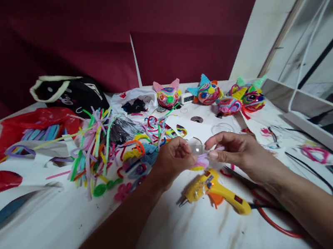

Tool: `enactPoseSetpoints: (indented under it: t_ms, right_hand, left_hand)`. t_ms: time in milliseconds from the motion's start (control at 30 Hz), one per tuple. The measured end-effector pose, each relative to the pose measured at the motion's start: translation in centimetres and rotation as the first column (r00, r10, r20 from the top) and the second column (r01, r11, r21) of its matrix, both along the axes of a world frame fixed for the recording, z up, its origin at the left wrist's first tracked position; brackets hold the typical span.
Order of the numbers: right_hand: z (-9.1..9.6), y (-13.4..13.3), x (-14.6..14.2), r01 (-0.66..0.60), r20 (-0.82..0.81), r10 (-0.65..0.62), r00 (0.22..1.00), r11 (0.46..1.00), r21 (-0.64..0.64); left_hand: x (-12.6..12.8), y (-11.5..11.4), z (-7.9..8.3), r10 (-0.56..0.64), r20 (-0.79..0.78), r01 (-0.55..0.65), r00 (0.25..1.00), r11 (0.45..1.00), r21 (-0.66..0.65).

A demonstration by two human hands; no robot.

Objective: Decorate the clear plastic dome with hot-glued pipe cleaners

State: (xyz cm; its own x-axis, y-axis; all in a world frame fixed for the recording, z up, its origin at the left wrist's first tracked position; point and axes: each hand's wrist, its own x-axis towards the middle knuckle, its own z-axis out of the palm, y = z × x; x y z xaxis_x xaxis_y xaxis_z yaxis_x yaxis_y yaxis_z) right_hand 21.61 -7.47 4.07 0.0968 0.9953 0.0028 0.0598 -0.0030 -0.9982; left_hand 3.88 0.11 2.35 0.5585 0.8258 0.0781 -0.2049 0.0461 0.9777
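Both my hands meet over the middle of the white table. My left hand is closed on a small clear plastic dome. My right hand pinches a pink pipe cleaner coiled against that dome. Just below them lies a yellow hot glue gun with its nozzle pointing left.
A heap of coloured pipe cleaners spreads to the left. Several finished pipe-cleaner animal heads stand at the back. A black bag and red plastic bags sit far left. A red cable, scissors and a white shelf lie right.
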Motion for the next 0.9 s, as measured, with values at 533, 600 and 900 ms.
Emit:
enactPoseSetpoints:
  t_ms: [533, 600, 900]
  right_hand:
    - [0.4, -0.2, -0.3, 0.132, 0.153, -0.140, 0.978, 0.989, 0.062]
    - [0.3, -0.1, -0.4, 0.136, 0.139, -0.144, 0.980, 0.989, 0.062]
    - [-0.3, 0.2, -0.7, 0.161, 0.107, -0.167, 0.980, 0.985, 0.059]
  left_hand:
    - [0.1, 0.2, -0.2, 0.077, 0.086, -0.070, 0.993, 0.995, -0.076]
    - [0.2, 0.2, -0.2, 0.087, 0.091, -0.078, 0.992, 0.993, -0.093]
    - [0.5, 0.1, -0.2, 0.111, 0.116, -0.098, 0.987, 0.989, -0.109]
